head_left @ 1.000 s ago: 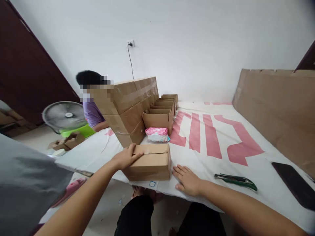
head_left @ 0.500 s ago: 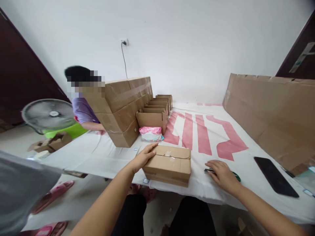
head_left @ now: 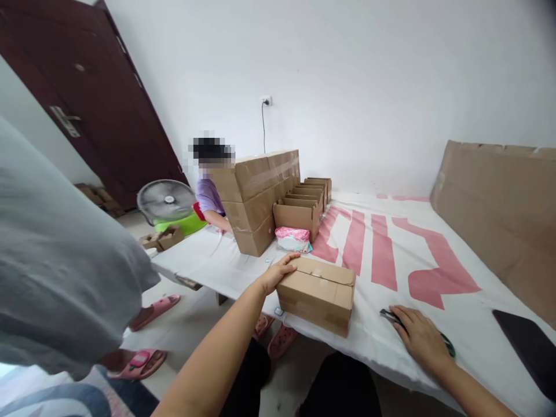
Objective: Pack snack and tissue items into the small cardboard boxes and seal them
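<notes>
A closed cardboard box [head_left: 316,295] with a strip of clear tape on its top lies at the table's near edge. My left hand [head_left: 278,274] grips its left end, fingers over the top edge. To the right of the box, my right hand [head_left: 420,336] is low over the cloth, closed around a dark utility knife [head_left: 388,314] whose tip sticks out past the fingers. A green rounded piece [head_left: 447,346] shows beyond the palm; whether it belongs to the knife I cannot tell.
Stacked cartons [head_left: 256,200] and a row of open boxes [head_left: 299,217] stand behind a pink wipes pack [head_left: 293,238]. A black phone-like slab [head_left: 527,347] lies right, near a large cardboard panel [head_left: 499,214]. One person sits behind the cartons; another in grey [head_left: 65,260] stands left, near a fan [head_left: 165,200].
The view has swung left, bringing the door and more of the grey-clothed person in. My left hand stays on the box; my right hand now shows more of the knife between its fingers.
</notes>
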The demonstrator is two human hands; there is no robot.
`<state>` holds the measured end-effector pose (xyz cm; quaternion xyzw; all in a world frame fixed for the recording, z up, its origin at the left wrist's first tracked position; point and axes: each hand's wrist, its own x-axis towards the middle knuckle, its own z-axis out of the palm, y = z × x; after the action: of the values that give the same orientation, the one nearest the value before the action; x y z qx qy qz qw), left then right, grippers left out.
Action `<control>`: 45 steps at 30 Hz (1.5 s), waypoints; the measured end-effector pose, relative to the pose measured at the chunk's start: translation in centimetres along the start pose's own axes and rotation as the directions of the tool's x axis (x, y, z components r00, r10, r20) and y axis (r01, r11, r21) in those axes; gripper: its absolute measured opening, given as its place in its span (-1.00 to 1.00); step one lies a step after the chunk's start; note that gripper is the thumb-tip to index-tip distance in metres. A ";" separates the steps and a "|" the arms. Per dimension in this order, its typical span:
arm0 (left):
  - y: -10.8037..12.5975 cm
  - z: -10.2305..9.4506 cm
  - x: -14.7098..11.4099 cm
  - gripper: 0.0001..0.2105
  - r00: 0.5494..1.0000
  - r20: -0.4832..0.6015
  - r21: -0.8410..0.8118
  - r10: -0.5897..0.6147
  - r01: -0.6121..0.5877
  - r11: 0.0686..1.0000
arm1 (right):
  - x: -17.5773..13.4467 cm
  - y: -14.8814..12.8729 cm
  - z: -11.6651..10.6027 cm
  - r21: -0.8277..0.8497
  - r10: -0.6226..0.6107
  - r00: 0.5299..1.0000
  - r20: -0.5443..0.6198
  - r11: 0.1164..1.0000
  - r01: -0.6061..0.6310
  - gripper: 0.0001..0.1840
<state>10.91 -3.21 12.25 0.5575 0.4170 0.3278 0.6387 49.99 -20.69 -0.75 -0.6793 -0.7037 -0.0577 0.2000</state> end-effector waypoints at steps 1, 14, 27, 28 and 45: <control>0.1 0.0 0.0 -0.33 1.000 0.006 -0.002 0.001 -0.001 1.000 | 0.0 0.1 0.0 0.023 0.013 1.000 0.003 1.000 -0.013 -0.53; -1.4 -0.9 1.1 -0.47 0.981 0.172 -0.236 0.093 -0.051 0.970 | 4.7 3.5 -1.7 0.307 0.161 0.986 0.047 0.937 -0.168 -0.55; -3.9 -1.3 3.0 -0.49 0.882 0.356 -0.487 0.309 -0.108 0.867 | 17.1 -19.1 -11.8 -0.283 -0.655 0.756 0.014 0.722 0.631 -0.68; -4.0 -1.3 3.0 -0.50 0.872 0.355 -0.493 0.338 -0.132 0.860 | 17.9 -20.6 -11.6 -0.296 -0.684 0.728 0.058 0.684 0.666 -0.67; -4.9 -2.2 3.9 -0.43 0.856 0.383 -0.321 0.348 -0.230 0.919 | 18.1 -23.2 -11.7 -0.456 -0.717 0.602 0.351 0.431 0.779 -0.78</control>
<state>10.43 0.35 6.73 0.5827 0.1281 0.3412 0.7264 29.70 -9.60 20.91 -0.3241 -0.8884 -0.3111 -0.0949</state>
